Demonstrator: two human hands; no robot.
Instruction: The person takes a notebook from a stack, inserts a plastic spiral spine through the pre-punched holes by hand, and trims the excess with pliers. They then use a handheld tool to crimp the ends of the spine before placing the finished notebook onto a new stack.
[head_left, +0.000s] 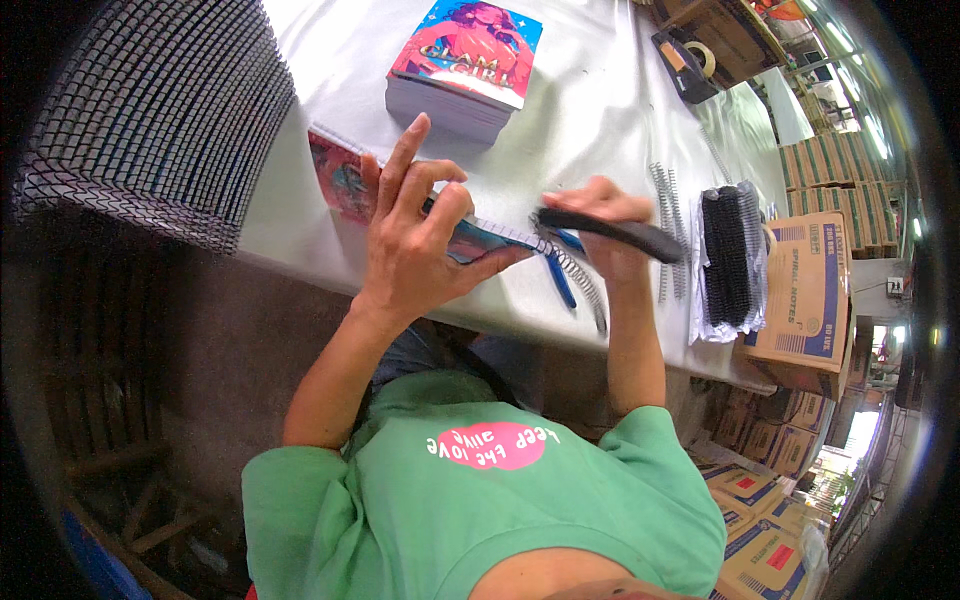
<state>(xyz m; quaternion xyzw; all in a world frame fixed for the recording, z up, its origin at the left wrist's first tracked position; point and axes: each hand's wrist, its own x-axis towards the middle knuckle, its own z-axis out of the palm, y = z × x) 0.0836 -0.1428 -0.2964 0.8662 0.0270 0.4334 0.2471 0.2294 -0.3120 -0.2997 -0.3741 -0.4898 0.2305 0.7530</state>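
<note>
My left hand (415,230) pinches a spiral notebook (345,178) with a colourful cover, held on edge near the table's front side, its index finger raised. A metal spiral coil (585,278) sticks out past the notebook's right end and curves toward the table edge. My right hand (610,205) is closed around a long, curved black tool (615,232) at that end; its fingers are partly hidden and slightly blurred. A blue-handled tool (561,281) shows under the right hand, its head hidden; I cannot tell whether it is held.
A stack of notebooks (465,70) stands farther back on the white-covered table (600,90). At left rises a tall stack of coil-bound notebooks (160,120). Loose coils (668,230), a wrapped bundle of black coils (728,260), a carton (800,300) and a tape dispenser (690,68) are at right.
</note>
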